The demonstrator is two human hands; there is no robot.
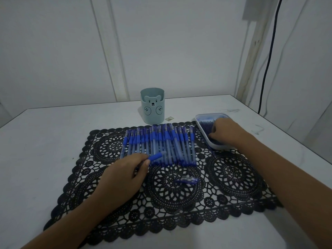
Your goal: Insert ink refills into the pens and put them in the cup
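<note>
Right now, from the head view, your left hand (124,169) is over the black lace mat (233,177), thumb and fingers pinching a pen (156,156) whose blue grip end sticks out toward the row of pens (159,144). That row lies side by side across the far middle of the mat, just in front of the cup (152,106), which stands upright on the white table (45,141) with its bear face toward you. Your right hand (225,131) reaches into the white tray (218,146) at the mat's far right corner, fingers curled down among the refills (206,127); you cannot tell whether they pinch one. A short blue pen part (186,180) lies alone on the mat, near your side of the row.
</note>
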